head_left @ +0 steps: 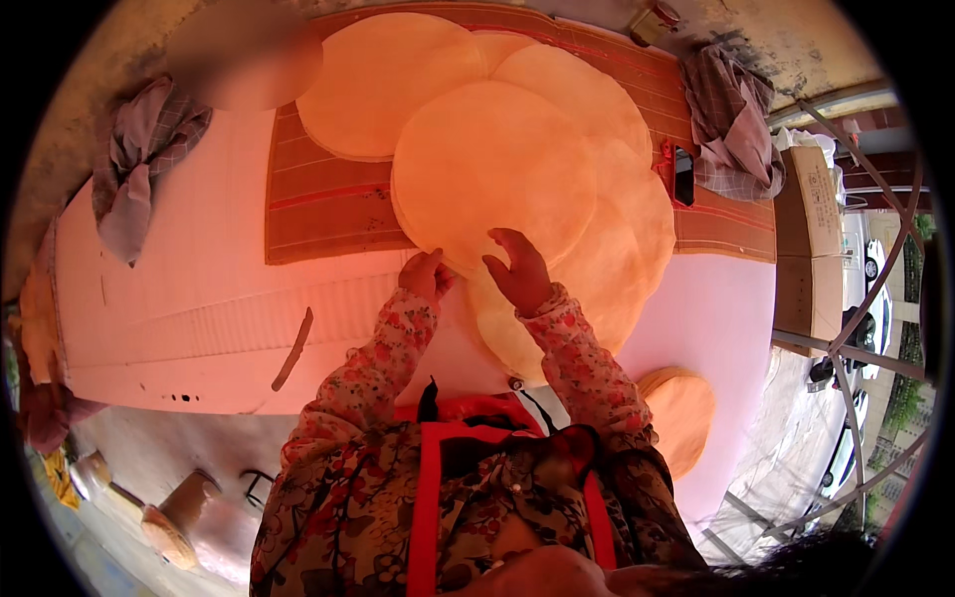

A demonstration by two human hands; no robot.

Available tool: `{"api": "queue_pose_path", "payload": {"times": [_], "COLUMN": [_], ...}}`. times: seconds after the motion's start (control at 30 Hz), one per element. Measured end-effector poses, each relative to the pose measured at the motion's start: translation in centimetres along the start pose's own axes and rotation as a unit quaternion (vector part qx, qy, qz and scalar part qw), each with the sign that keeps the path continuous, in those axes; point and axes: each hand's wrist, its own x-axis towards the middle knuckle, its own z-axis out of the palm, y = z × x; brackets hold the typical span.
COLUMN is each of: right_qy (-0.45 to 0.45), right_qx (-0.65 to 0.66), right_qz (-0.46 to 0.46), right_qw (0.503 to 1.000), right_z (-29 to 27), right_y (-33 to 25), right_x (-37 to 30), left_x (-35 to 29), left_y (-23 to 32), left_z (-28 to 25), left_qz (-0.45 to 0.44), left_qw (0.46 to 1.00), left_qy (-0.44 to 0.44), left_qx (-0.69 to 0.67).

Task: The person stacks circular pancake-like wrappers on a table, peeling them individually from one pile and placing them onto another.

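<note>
Large, thin, round flatbread-like sheets overlap in a fanned pile on the table; orange light tints them. Uppermost lies one round sheet (497,169), nearest to me. My left hand (428,276) is at its lower left edge, fingertips pinched together there. Just to the right, my right hand (519,271) hovers over the sheet's near edge, thumb and fingers apart and nothing between them. More round sheets (617,259) spread beneath on the right, and another round sheet (388,80) sits at the far left of the pile.
A brown striped mat (333,214) lies under the pile on the pale table (179,269). Crumpled cloths lie at the left (149,149) and right (731,119), beside a phone (683,176). A thin brown strip (292,348), a smaller round stack (679,418) and a cardboard box (811,244) are around.
</note>
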Motion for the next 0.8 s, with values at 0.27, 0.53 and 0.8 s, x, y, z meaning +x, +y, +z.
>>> {"api": "queue_pose_path", "payload": {"times": [0.27,0.53,0.8], "right_qy": [-0.036,-0.06,0.111], "right_qx": [-0.061,-0.128,-0.201], "right_qz": [-0.041,-0.104,-0.144], "right_qw": [0.997,0.984,0.962], "right_z": [4.0,3.2,-10.5], "right_y": [-1.7,-2.2,-6.4], "right_x": [3.7,4.4,12.9], "left_x": [1.0,0.4,0.6], "left_y": [0.6,0.5,-0.4], "left_z": [-1.2,-1.1,-1.2], "left_qz": [0.035,0.043,0.034], "left_qw": [0.967,0.962,0.994], "left_qy": [-0.236,-0.256,-0.092], "left_qx": [-0.09,-0.089,-0.058]}}
